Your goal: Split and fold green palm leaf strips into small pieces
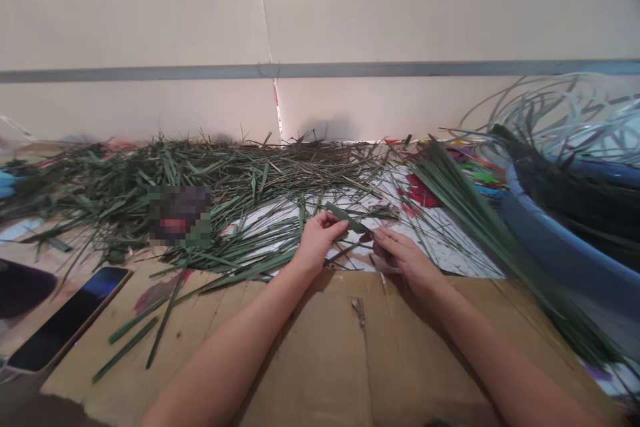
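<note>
Your left hand (320, 240), centre of frame, pinches a green leaf strip (346, 219) between thumb and curled fingers. Your right hand (406, 259), just right of centre, grips the strip's lower end, fingers nearly closed. Loose leaves (240, 170) heap across middle left; long leaf bundle (475, 213) slants beside blue tub (540, 233), right.

The short, flat green leaf strip (350, 219) is evenly dark. The long, slender green leaf bundle (470, 213) is streaked light and dark. The tangled green leaf heap (240, 170) is flecked straw-brown. A reddish-purple stain (160, 292) marks the flat tan cardboard sheet (320, 353). A blue-grey band (200, 72) crosses the smooth off-white wall panels (150, 13).
</note>
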### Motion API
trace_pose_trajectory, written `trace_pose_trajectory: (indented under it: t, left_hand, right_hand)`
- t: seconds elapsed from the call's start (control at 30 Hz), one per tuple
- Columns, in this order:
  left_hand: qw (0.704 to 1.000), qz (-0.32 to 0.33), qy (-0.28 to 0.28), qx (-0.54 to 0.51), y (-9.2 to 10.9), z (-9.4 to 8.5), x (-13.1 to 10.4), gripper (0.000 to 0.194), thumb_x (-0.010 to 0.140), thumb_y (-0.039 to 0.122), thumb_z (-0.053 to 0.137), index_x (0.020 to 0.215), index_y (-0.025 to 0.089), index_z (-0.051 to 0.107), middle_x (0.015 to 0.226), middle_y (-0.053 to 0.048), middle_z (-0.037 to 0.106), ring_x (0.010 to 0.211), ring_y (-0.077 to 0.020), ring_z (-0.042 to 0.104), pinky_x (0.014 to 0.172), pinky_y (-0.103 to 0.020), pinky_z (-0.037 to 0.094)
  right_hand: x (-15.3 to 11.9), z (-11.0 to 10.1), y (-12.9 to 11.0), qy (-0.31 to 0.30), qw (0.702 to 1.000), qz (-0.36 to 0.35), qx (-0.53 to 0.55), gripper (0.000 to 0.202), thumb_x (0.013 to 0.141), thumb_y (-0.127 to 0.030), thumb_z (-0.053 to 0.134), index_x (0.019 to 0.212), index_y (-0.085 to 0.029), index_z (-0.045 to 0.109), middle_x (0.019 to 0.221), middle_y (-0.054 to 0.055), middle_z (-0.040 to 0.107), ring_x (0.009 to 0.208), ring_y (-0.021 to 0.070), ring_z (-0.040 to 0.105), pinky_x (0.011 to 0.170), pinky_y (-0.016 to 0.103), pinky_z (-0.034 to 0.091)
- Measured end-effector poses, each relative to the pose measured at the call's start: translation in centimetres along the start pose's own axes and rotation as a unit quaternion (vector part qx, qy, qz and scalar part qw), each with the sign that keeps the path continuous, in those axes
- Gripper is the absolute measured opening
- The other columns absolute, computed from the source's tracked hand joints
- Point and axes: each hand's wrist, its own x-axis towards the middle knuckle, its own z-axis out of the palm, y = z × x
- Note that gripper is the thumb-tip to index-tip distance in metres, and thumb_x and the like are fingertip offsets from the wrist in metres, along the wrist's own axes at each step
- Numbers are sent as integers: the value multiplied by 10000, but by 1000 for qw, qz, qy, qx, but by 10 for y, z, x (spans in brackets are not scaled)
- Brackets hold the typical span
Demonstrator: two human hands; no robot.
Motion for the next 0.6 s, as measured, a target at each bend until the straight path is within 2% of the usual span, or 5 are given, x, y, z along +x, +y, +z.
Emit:
trace_pose_trajectory:
  t: [0.3,0.6]
  left_hand:
    - [1000,0,9,0,0,2,-3,306,601,322,837,701,149,605,691,6,603,666,-108,576,719,-264,464]
    - [1000,-4,20,-2,-1,1,-2,320,604,326,839,712,145,599,698,2,599,665,-113,588,725,-272,471]
  right_hand:
    - [2,0,2,-8,1000,-1,17,386,846,-576,640,818,-190,631,585,-40,373,521,106,267,491,267,154]
    - [1,-1,2,-8,1000,-4,8,407,857,-579,629,870,-173,657,588,-40,382,522,102,270,489,267,151]
